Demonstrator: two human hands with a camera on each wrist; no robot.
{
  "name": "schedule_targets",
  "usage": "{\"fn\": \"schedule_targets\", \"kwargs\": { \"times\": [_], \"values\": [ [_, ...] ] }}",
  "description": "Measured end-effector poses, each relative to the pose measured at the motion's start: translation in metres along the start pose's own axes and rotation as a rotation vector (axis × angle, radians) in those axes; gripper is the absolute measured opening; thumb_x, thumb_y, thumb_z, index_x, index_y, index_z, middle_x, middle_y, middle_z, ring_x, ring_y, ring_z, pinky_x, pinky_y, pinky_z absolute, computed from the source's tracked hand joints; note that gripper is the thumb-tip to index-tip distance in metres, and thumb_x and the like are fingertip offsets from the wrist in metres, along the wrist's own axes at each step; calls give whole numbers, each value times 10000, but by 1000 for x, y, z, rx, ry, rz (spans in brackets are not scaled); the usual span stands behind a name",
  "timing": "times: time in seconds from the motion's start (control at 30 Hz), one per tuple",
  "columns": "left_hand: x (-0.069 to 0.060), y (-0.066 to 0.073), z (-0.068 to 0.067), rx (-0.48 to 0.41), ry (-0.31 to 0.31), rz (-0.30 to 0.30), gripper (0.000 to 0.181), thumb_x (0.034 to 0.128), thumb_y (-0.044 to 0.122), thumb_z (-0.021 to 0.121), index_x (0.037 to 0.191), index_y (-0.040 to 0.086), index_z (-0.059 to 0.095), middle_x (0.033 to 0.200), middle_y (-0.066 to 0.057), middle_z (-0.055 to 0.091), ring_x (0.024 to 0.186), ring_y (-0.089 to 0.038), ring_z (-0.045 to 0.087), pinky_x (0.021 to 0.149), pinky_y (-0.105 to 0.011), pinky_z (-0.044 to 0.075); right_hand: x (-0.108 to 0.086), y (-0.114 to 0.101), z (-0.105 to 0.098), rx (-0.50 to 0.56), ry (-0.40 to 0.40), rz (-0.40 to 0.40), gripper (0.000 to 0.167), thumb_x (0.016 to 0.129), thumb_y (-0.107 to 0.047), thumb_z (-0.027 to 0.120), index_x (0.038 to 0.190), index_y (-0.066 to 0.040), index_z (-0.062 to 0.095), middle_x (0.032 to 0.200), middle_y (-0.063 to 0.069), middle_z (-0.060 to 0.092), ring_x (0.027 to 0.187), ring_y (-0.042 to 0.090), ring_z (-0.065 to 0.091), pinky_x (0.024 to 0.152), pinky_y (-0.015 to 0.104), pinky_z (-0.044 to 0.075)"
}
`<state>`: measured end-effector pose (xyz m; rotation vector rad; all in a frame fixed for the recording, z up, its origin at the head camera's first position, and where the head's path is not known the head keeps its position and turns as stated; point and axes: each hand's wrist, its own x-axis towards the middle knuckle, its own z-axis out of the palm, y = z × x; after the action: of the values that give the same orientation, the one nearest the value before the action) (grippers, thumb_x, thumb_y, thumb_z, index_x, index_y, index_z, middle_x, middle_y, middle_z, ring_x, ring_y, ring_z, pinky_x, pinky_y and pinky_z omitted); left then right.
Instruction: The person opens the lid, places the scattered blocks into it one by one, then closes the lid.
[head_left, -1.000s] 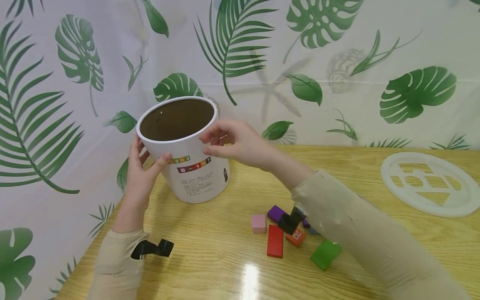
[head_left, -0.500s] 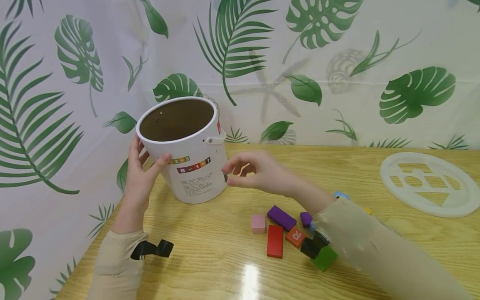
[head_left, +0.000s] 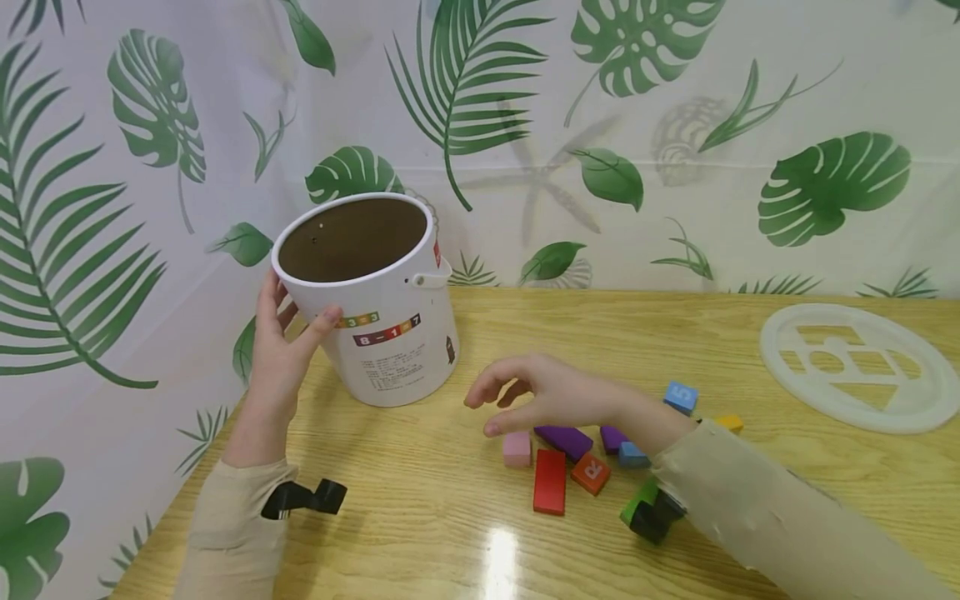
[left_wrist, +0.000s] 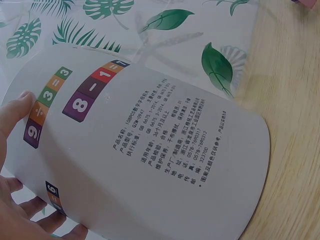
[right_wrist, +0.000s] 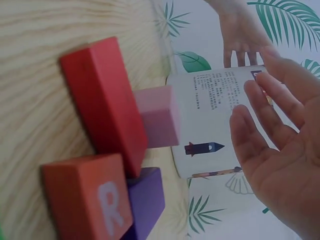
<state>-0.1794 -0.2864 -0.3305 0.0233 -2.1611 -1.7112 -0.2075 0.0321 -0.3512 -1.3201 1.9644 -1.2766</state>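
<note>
A white bucket (head_left: pixel 397 358) with a printed label stands on the table at the left, its mouth upward and its inside dark. My left hand (head_left: pixel 281 358) grips its left side, thumb on the front and fingers round the side, as the left wrist view also shows. My right hand (head_left: pixel 547 392) is in the air to the right of the bucket, fingers loosely bent and holding nothing. Just below it lie a pink cube (head_left: pixel 516 450), a purple block (head_left: pixel 566 442), a red block (head_left: pixel 550 483) and an orange block (head_left: pixel 591 473) marked R, which partly fill the right wrist view.
More blocks lie under and beside the right forearm: a blue one (head_left: pixel 681 397) marked 5, a yellow one (head_left: pixel 729 422) and a green one (head_left: pixel 637 500). A white round lid (head_left: pixel 780 367) with cut-out shapes lies at the right. A leaf-patterned cloth (head_left: pixel 487 225) hangs behind the table.
My right hand has moved away from the bucket's upper right side, down and to the right, to just above the blocks. This uncovers the bucket's handle. The left hand and bucket stay put.
</note>
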Motion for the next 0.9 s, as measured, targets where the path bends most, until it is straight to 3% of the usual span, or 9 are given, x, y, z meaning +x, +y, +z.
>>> {"fn": "schedule_targets", "kwargs": {
  "times": [0.17, 0.4, 0.73, 0.9],
  "values": [
    [0, 0, 0, -2, 1, -1, 875, 867, 307, 706, 1513, 393, 122, 1552, 28, 162, 1391, -279, 197, 1067, -562, 284, -7, 6, 2, 25, -35, 33, 309, 849, -139, 734, 1140, -103, 635, 1163, 68, 627, 1111, 303, 546, 941, 406, 470],
    [-1, 0, 0, -3, 2, -4, 876, 865, 302, 709, 1513, 391, 127, 1551, 35, 163, 1388, -264, 206, 1066, -547, 294, -16, 14, 5, 73, -67, 87, 371, 854, -131, 730, 1190, -40, 601, 1212, 150, 580, 1123, 342, 508, 936, 394, 477],
    [1, -1, 0, -6, -2, -10, 903, 864, 284, 710, 1523, 369, 98, 1556, 29, 151, 1392, -270, 192, 1065, -562, 285, -22, 26, 5, -9, -65, 125, 397, 821, -142, 763, 1184, -68, 620, 1206, 7, 568, 1098, 265, 514, 940, 405, 466],
    [1, -1, 0, 1, 2, -11, 906, 865, 293, 709, 1524, 366, 92, 1559, 28, 148, 1395, -268, 192, 1068, -553, 287, -23, 29, 6, -36, -89, 145, 418, 812, -166, 776, 1192, -93, 621, 1202, -4, 551, 1047, 230, 522, 928, 404, 462]
  ]
}}
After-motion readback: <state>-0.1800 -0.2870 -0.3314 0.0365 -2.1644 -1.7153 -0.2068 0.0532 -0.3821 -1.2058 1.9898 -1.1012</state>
